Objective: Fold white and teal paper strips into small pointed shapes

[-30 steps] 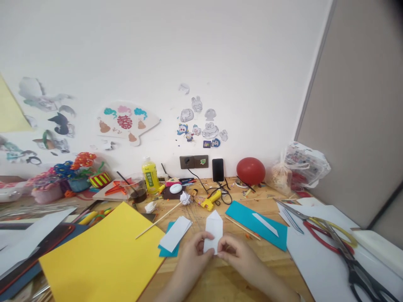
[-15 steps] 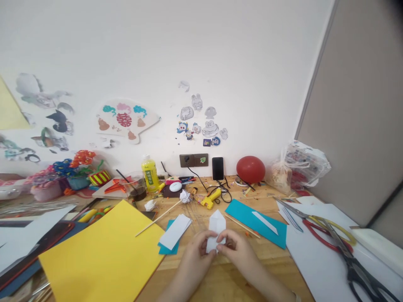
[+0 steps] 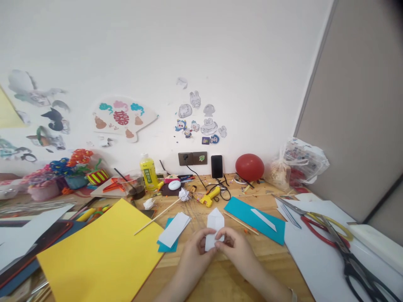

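Observation:
Between my two hands is a small folded white paper [image 3: 215, 219], its pointed end facing the wall. My left hand [image 3: 199, 251] pinches its left edge, and my right hand [image 3: 232, 245] pinches the right edge low down. The thumbs nearly meet at the near end of the paper. White paper strips [image 3: 175, 229] lie over a blue piece [image 3: 168, 246] to the left. A blue sheet [image 3: 242, 212] with a thin white strip [image 3: 263, 219] on it lies to the right, beside wooden sticks [image 3: 241, 222].
A yellow sheet [image 3: 103, 251] covers the left front. On white sheets [image 3: 304, 256] at the right lie scissors [image 3: 359, 264]. Behind stand a yellow glue gun [image 3: 209, 197], a phone [image 3: 217, 167], a red balloon [image 3: 249, 167] and a bottle [image 3: 149, 173]. A stick with a white paper flower [image 3: 184, 194] lies left of centre.
The view has shifted slightly. My right fingers have moved a little on the folded paper; both hands still hold it.

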The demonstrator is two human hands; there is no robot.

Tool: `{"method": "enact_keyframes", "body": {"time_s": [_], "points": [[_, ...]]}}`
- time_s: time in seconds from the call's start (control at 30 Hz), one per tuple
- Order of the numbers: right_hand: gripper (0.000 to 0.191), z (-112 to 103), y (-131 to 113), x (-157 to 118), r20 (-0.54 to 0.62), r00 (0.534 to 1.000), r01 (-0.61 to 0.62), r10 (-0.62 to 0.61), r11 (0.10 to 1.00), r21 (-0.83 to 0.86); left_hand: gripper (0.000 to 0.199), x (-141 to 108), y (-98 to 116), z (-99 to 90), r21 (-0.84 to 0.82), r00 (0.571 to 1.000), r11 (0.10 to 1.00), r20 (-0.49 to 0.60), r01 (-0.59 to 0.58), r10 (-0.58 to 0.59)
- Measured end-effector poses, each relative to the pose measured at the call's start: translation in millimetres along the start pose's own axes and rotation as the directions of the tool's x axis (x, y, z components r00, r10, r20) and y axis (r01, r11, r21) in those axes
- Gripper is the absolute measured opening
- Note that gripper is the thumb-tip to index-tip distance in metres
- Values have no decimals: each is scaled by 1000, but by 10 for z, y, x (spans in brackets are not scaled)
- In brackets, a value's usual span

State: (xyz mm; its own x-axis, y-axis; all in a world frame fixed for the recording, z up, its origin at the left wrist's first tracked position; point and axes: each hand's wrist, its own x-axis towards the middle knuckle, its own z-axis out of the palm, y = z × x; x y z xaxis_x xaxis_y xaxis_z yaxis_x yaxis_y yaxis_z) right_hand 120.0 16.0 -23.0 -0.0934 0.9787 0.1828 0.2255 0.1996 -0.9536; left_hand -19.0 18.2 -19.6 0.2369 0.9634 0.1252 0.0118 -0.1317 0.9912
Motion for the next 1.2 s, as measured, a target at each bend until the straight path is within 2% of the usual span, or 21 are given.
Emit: {"method": "enact_keyframes", "body": {"time_s": [0.27, 0.53, 0.67, 0.9, 1.2], "points": [[7, 34, 12, -6, -36, 999, -37, 38, 999, 31, 28, -9, 43, 19, 16, 1000, 1000, 1, 18, -18], [10, 45, 28, -21, -51, 999, -16, 17, 1000, 24, 37, 14, -73, 3, -20, 999, 1000, 35, 12, -12], [12, 39, 3, -31, -37, 999, 1, -1, 1000, 7, 36, 19, -104, -8, -33, 1000, 999, 23, 8, -8], [14, 30, -15, -36, -32, 999, 10, -11, 1000, -19, 32, 12, -23, 11, -52, 1000, 998, 10, 30, -30], [17, 15, -27, -29, -6, 1000, -4, 4, 999, -41, 34, 20, -82, -21, -53, 999, 999, 35, 5, -3]]}}
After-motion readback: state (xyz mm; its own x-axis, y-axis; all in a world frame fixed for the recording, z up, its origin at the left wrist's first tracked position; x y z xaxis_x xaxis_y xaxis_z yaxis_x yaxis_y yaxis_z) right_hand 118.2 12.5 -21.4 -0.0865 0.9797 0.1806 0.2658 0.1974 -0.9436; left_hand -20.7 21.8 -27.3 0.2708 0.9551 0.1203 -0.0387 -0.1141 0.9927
